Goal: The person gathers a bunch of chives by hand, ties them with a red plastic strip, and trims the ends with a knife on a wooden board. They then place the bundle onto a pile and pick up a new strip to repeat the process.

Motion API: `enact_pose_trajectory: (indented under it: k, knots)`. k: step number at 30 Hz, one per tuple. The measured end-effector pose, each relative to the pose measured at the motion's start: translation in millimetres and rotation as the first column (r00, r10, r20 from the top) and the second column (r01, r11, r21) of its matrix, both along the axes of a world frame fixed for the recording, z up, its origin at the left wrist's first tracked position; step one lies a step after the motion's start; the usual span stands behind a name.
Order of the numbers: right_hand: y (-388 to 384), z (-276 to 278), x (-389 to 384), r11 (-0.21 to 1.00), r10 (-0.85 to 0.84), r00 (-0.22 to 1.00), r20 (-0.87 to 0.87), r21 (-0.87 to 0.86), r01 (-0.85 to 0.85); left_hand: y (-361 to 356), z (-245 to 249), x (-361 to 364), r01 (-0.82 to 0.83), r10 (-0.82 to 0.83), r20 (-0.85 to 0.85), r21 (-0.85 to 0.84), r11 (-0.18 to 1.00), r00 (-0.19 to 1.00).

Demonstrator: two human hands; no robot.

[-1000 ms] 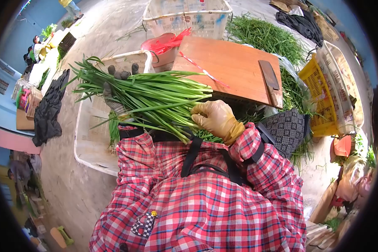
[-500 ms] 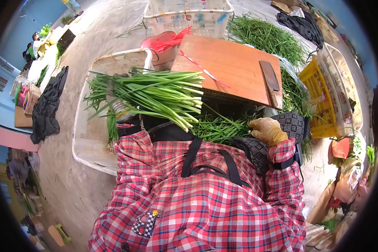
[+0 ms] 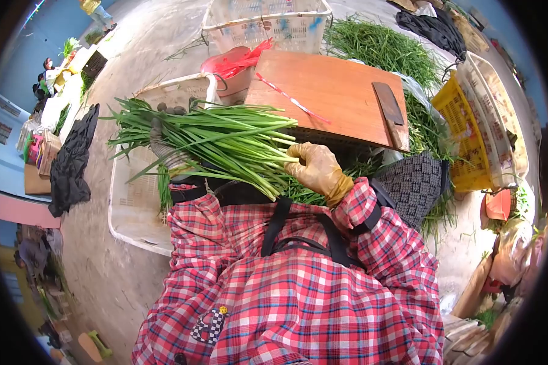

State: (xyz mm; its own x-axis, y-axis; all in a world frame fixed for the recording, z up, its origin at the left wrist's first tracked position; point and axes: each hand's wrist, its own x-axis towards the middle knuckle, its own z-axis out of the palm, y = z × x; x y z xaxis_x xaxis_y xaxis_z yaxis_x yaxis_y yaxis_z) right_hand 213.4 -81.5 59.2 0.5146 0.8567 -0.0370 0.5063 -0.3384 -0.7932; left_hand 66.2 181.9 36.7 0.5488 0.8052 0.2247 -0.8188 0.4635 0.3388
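Note:
My left hand (image 3: 164, 146), in a grey glove with dark fingertips, grips a thick bunch of garlic chives (image 3: 225, 131) from beneath and around the leaves. The pale stem ends point right. At those ends my right hand (image 3: 315, 169), in a yellowish rubber glove, has its thumb and fingers pinched on some of the stems. Loose green leaves lie below, between the wooden board (image 3: 323, 85) and my lap. On the board rest a cleaver (image 3: 388, 109) and a red-and-white strip (image 3: 292, 98).
A white crate (image 3: 119, 201) stands at my left, another white crate (image 3: 268, 30) ahead. Beside the board is a pink bucket (image 3: 232, 78) with red ties. A heap of chives (image 3: 383, 52) covers the floor at the far right, near a yellow crate (image 3: 460, 137). Other people sit far left.
My right hand has moved left from the dark knee area to the chives' stem ends. The bunch stays in my left hand and has shifted slightly left.

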Motion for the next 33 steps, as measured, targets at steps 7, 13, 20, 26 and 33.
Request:
enact_pose_trajectory:
  k: [7,13,20,26,33]
  knots:
    - [-47.6,-14.9,32.1,0.994,0.013,0.986,-0.169,-0.102,-0.031,13.2,-14.6,-4.1,-0.06,0.059,-0.016,-0.061,0.996,0.998]
    - [-32.2,-14.2,-10.7,0.943,0.154,0.751,-0.642,0.322,0.082,7.2,-7.1,-3.0,-0.101,0.102,0.026,-0.036,0.994,0.994]
    - [5.9,-27.6,-44.2,0.884,0.123,0.531,-0.839,0.335,0.326,3.1,-4.4,1.0,-0.083,0.084,0.038,-0.05,0.995,0.996]
    - [-10.5,1.8,-48.0,0.876,0.236,0.462,-0.855,0.393,0.28,12.7,-17.6,0.3,0.023,-0.031,0.156,0.049,0.999,0.987]
    - [-72.9,20.3,9.4,0.869,0.386,0.748,-0.54,0.484,-0.1,83.1,-113.1,-18.3,0.093,-0.092,0.016,-0.101,0.991,0.996]
